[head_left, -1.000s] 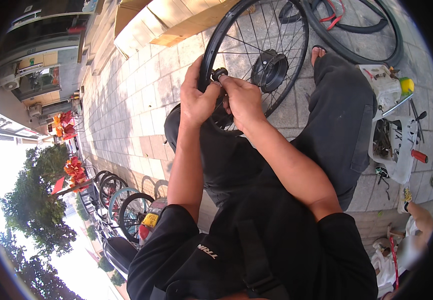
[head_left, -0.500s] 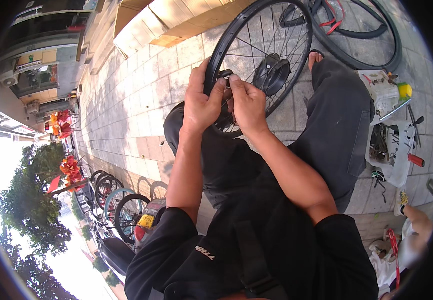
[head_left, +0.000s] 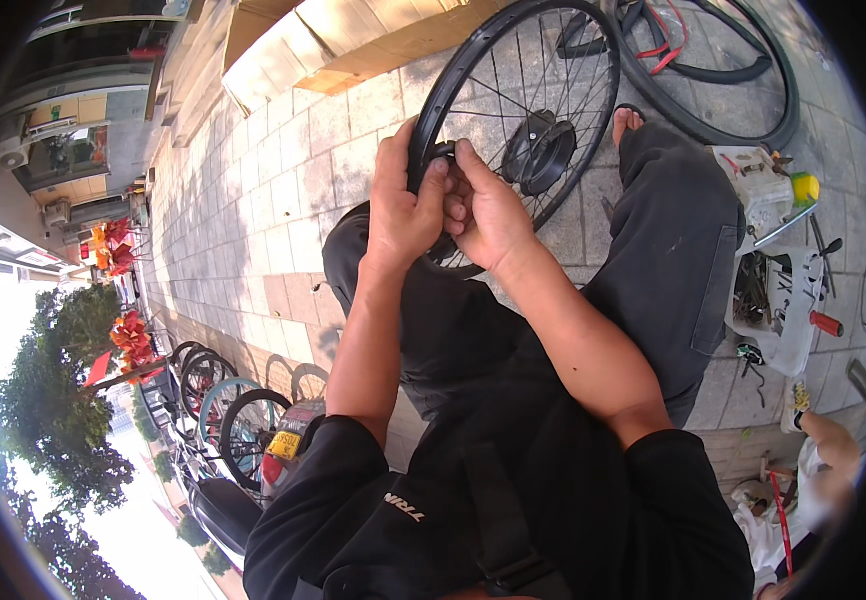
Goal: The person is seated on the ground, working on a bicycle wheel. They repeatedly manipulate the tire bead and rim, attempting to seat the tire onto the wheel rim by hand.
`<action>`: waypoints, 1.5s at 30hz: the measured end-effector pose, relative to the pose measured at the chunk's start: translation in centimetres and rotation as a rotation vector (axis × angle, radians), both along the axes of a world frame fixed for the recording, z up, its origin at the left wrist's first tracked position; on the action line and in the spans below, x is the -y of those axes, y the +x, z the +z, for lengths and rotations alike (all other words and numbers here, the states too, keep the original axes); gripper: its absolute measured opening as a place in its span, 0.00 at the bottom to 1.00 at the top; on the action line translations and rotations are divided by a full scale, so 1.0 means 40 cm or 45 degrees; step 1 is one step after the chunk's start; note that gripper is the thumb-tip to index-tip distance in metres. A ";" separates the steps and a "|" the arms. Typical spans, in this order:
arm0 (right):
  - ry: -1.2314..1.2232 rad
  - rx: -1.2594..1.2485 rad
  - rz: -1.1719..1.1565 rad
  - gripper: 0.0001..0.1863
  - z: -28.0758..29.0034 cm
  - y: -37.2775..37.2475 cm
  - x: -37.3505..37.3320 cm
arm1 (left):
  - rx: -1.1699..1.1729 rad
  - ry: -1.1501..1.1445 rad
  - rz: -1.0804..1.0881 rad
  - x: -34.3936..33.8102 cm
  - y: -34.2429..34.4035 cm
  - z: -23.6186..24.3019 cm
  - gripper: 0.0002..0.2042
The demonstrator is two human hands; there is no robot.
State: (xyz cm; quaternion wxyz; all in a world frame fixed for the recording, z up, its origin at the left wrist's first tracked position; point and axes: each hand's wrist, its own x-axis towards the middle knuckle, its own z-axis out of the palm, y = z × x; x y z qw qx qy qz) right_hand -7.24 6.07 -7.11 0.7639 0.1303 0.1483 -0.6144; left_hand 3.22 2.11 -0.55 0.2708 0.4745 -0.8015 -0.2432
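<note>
A black spoked bicycle wheel (head_left: 513, 60) with a motor hub (head_left: 541, 148) leans between my knees on the paved ground. My left hand (head_left: 401, 205) grips its rim at the near left side, thumb pressed against the rim edge. Close beside it, my right hand (head_left: 488, 215) pinches the same stretch of rim, fingers curled on a small dark part that I cannot make out. My legs in dark trousers frame the wheel; a bare foot (head_left: 625, 125) shows behind the spokes.
A loose black tyre (head_left: 753, 120) with red straps lies beyond the wheel. An open white toolbox (head_left: 778, 270) with tools sits at right. Cardboard boxes (head_left: 353, 40) stand at the top. Parked bicycles (head_left: 223, 400) line the lower left. Another person's arm (head_left: 833, 440) shows at the right edge.
The view has shifted and the wheel rim has moved along under my hands. Both hands stay clamped together on the rim, the fingers working slightly.
</note>
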 end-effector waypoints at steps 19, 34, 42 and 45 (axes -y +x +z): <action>0.095 -0.108 0.378 0.18 0.030 -0.056 0.006 | -0.017 -0.242 -0.293 -0.011 0.019 -0.018 0.27; -0.170 -0.091 0.112 0.20 -0.023 -0.051 -0.042 | -0.034 -0.363 0.081 -0.029 -0.034 -0.025 0.16; 0.034 -0.110 0.443 0.27 -0.021 -0.099 -0.008 | -0.318 -0.205 -0.209 -0.044 0.013 -0.048 0.23; 0.116 -0.170 0.417 0.27 -0.019 -0.094 -0.002 | -0.295 -0.172 -0.184 -0.044 0.018 -0.046 0.22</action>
